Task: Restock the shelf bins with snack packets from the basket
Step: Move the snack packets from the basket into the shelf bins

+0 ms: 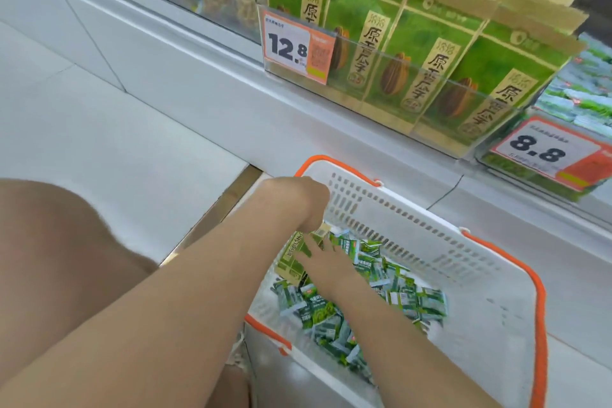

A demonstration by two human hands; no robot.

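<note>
A white basket [463, 262] with orange handles stands on the floor below the shelf. It holds several small green snack packets [407, 298] and one larger green and tan seed bag [291, 262] at its left end. My left hand [308, 205] is curled over the bag's top edge and pinches it. My right hand [326, 258] reaches in from the lower right, its fingers stretched out against the side of the bag above the small packets. The bag stands tilted between both hands.
Above the basket, a clear shelf bin [430, 76] is packed with upright green seed bags behind a 12.8 price tag [294, 50]. To its right is a bin of small green packets [579, 93] with an 8.8 tag [543, 152]. My knee [49, 258] is at the left.
</note>
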